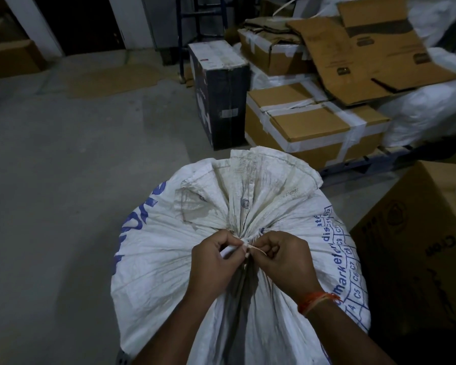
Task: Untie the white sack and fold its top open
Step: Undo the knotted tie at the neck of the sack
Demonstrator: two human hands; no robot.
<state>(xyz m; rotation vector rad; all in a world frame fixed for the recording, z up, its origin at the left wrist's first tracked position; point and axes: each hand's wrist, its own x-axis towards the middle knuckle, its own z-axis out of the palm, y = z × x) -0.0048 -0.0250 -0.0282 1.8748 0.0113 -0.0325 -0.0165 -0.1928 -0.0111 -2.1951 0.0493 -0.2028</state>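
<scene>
A big white woven sack (pixel 156 259) with blue print stands on the floor in front of me, its top gathered into a tied neck with the loose flap fanning away from me. A thin pale string (pixel 250 246) binds the neck. My left hand (pixel 213 262) pinches a white end of the tie at the knot. My right hand (pixel 284 262), with an orange thread band on its wrist, pinches the string from the other side. Both hands sit close together over the knot, which they partly hide.
Taped cardboard boxes (pixel 313 127) are stacked on a pallet behind the sack, with flattened cardboard (pixel 374 54) on top. A dark box (pixel 219 93) stands upright beside them. A large brown carton (pixel 416 248) stands at my right. Bare concrete floor (pixel 63 180) stretches to the left.
</scene>
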